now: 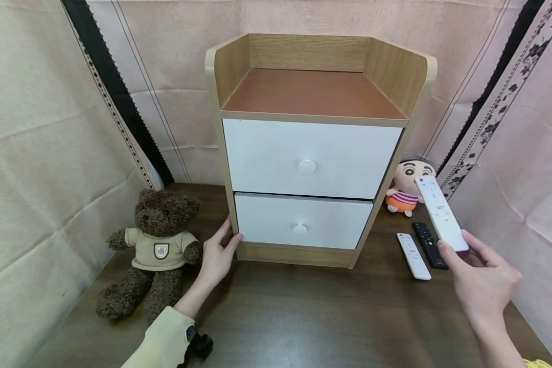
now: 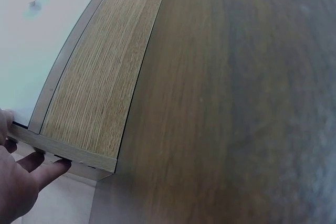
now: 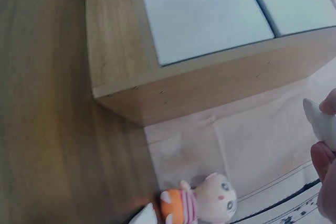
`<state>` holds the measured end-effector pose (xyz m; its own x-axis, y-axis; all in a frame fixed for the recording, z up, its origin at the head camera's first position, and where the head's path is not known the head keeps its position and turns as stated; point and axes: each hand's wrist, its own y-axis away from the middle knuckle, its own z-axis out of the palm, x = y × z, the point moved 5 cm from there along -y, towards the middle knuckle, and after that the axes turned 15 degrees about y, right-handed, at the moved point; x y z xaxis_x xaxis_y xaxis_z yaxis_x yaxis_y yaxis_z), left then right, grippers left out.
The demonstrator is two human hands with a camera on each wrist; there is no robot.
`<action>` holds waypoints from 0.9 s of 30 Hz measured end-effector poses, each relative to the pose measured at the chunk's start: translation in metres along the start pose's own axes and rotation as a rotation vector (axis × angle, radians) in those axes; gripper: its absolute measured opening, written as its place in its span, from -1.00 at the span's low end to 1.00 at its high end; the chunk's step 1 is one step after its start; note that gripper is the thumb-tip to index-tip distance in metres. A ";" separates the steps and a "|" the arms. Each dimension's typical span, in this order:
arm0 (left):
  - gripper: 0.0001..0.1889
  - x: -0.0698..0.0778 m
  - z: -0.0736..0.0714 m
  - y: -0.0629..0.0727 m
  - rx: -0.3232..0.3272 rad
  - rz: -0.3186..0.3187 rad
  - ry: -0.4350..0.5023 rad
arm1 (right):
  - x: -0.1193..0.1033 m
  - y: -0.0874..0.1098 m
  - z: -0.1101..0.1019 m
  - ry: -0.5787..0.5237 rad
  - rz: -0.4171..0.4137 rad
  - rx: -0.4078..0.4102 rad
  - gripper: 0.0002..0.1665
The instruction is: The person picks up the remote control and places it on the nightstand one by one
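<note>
In the head view, my left hand [image 1: 218, 255] rests against the lower left side of the small wooden cabinet [image 1: 294, 254], its thumb at the front edge beside the bottom drawer [image 1: 267, 220]. The left wrist view shows the fingers [image 2: 52, 174] extended along the cabinet's side panel. On the right, my right hand [image 1: 483, 278] holds a white remote control [image 1: 441, 212] by its lower end, raised and tilted, buttons facing me. Below it on the table lie a smaller white remote [image 1: 414, 256] and a black remote [image 1: 428, 245], side by side.
Left of the cabinet sits a brown teddy bear [image 1: 161, 255] in a cream shirt. A small doll [image 1: 402, 189] in striped clothes sits at the cabinet's right. The upper drawer [image 1: 276, 153] is closed. Pale curtains [image 1: 303, 15] surround the dark wooden table [image 1: 313, 317].
</note>
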<state>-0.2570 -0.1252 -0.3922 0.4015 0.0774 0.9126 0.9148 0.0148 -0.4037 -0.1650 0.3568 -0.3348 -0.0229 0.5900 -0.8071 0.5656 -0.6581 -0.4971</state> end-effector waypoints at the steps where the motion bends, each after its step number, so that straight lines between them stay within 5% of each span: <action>1: -0.40 0.000 0.000 0.000 -0.002 0.006 0.000 | -0.004 0.000 -0.001 -0.017 -0.016 0.008 -0.48; 5: -0.39 -0.003 -0.001 0.000 -0.010 0.013 0.000 | -0.020 0.000 -0.005 -0.105 -0.088 0.054 -0.49; 12: -0.36 -0.045 -0.007 -0.008 -0.012 0.039 0.013 | -0.043 -0.004 -0.011 -0.318 -0.225 0.135 -0.51; 19: -0.37 -0.029 -0.003 -0.006 -0.002 0.007 0.016 | -0.068 -0.006 -0.014 -0.689 -0.254 0.144 -0.48; 27: -0.39 0.000 0.000 -0.001 -0.025 0.020 -0.007 | -0.110 0.000 -0.015 -0.824 -0.343 0.174 -0.45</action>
<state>-0.2583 -0.1255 -0.3921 0.4197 0.0844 0.9037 0.9073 -0.0123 -0.4203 -0.1499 0.2996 -0.2414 -0.7868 0.2889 -0.5454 0.2885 -0.6090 -0.7389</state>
